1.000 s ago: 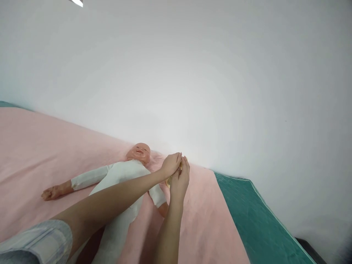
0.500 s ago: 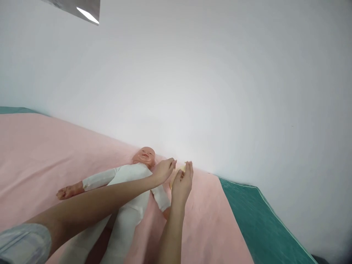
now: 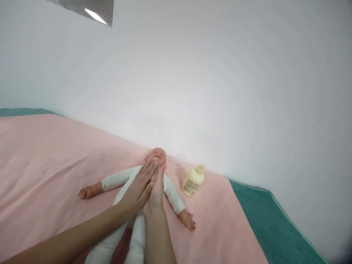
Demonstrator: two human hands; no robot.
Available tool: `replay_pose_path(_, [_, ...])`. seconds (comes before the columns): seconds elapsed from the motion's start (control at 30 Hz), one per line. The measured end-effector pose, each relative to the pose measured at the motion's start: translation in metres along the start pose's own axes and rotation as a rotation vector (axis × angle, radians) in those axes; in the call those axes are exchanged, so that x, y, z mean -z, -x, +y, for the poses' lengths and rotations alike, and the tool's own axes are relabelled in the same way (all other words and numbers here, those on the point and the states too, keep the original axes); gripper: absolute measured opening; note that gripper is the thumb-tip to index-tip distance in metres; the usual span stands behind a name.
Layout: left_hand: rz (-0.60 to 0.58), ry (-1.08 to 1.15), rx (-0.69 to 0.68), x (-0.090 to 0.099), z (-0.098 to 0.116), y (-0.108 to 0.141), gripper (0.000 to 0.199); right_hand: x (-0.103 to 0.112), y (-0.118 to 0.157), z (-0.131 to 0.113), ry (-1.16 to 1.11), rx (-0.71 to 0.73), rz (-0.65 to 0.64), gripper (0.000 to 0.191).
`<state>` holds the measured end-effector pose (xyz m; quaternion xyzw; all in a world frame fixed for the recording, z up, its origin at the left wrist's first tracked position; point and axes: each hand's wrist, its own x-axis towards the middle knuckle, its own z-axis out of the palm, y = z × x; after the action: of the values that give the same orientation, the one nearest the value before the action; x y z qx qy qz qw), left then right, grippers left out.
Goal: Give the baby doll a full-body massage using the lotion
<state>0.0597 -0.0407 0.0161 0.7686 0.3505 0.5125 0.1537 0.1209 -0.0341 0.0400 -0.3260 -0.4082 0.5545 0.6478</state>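
Note:
A baby doll [image 3: 171, 192] in a white outfit lies on its back on the pink sheet [image 3: 217, 220], arms spread out. Over its chest, just below the chin, my left hand [image 3: 139, 187] lies palm to palm against my right hand [image 3: 156, 190]. The fingers of both are stretched out, and no object shows between them. A pale yellow bottle [image 3: 193, 180] with dark print stands to the right of the doll's head, touched by neither hand. My hands and forearms hide much of the doll's torso.
Beneath the pink sheet, a green surface [image 3: 264, 209] shows at the right and at the far left. A white wall [image 3: 206, 80] rises behind it. A grey panel [image 3: 93, 11] with a bright reflection hangs at the upper left.
Both hands have moved left from beside the bottle to above the doll's chest and have come together. The bottle, mostly hidden before, now shows whole. The view has shifted slightly.

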Motion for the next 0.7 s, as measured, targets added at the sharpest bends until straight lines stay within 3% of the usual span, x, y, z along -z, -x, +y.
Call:
replay_pose_path(0.1, [-0.056, -0.001, -0.111, 0.004, 0.000, 0.005, 0.065, -0.005, 0.000, -0.002, -0.067, -0.050, 0.015, 0.071])
replay_pose_path(0.27, [-0.104, -0.023, -0.169, 0.024, -0.002, 0.005, 0.080, -0.015, 0.004, 0.007, 0.069, -0.051, 0.018, 0.075])
replay_pose_path(0.37, [-0.120, -0.036, -0.149, 0.036, -0.007, 0.001, 0.073, -0.020, 0.012, 0.008, 0.142, -0.102, -0.018, 0.079])
replay_pose_path(0.5, [-0.204, -0.061, -0.066, 0.043, -0.015, -0.005, 0.049, -0.018, 0.020, -0.009, 0.147, -0.216, -0.123, 0.088])
replay_pose_path(0.6, [-0.208, -0.062, 0.006, 0.041, -0.023, -0.007, 0.047, -0.006, 0.016, -0.026, 0.227, -0.162, -0.094, 0.090])
replay_pose_path(0.7, [-0.266, -0.022, -0.014, 0.038, -0.030, -0.007, 0.048, 0.019, 0.009, -0.038, 0.477, 0.001, 0.069, 0.082])
